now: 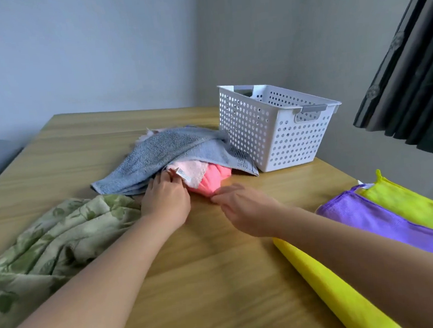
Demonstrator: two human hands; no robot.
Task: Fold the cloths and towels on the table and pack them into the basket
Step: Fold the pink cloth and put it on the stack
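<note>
— Where were the cloths when you looked?

— Heaped mid-desk (206, 281): a blue towel (168, 152) draped over a pale pink cloth (194, 170) and a coral cloth (212, 179), touching the white basket (280, 133) behind them. A green leafy cloth (43, 244) lay left; purple (385, 218) and yellow (331, 281) cloths lay right.

— And the hands?

— My left hand (165, 201) pinched the pale pink cloth's edge beside its tag. My right hand (242, 208) lay loosely spread, fingertips at the coral cloth; whether it gripped, I couldn't tell.
</note>
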